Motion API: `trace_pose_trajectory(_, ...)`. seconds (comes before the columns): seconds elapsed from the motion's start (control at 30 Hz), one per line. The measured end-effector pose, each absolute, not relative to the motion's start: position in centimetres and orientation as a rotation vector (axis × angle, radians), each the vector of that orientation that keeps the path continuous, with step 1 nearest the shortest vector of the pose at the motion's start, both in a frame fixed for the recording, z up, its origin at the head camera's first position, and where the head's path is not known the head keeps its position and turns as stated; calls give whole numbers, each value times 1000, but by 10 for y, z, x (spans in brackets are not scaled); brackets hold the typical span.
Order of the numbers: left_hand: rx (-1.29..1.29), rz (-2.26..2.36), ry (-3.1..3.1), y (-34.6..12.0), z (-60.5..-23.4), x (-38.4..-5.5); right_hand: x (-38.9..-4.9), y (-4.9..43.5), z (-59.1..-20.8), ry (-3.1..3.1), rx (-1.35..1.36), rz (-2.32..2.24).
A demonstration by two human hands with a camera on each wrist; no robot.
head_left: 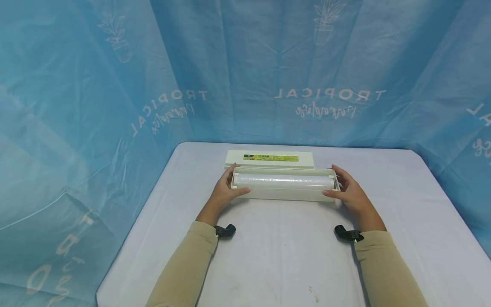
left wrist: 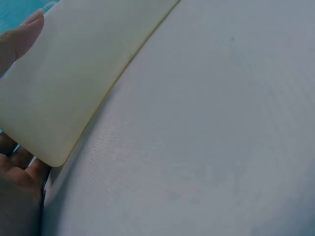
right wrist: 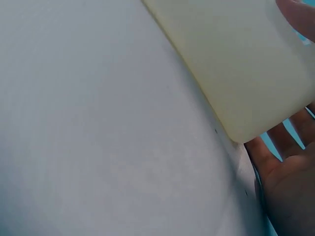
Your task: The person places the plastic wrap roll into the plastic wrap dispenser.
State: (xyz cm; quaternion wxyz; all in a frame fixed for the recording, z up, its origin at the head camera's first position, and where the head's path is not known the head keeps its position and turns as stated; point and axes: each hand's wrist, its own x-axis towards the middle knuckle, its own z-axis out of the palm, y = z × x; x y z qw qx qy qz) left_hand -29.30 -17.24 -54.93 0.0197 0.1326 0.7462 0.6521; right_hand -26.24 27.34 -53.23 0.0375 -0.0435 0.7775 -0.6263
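Cling-film dispenser box [head_left: 284,195]: likely light, stiff, smooth | left grip [head_left: 223,190] and right grip [head_left: 351,194] clasp its ends, probably the best hold | labelled lid [head_left: 270,158] behind it

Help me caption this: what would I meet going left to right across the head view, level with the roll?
Blue curtain, white table, left hand, shiny roll in its white box, right hand, table again, curtain again.
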Motion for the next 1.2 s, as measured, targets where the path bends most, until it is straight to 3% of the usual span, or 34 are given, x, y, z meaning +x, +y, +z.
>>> trace_pose_trajectory(0.4,484,2035,2421,-203,-535,-304,-259,274,-541,2345,-112,-1972)
trace_pose_trajectory(0.73,138,1575,2819,-237,-515,-351,-264,275,-540,2369,-123,-1970)
trace_pose_trajectory(1.2,186,1100,2840,-216,-517,-403,-263,277,-544,2370,-122,-1967)
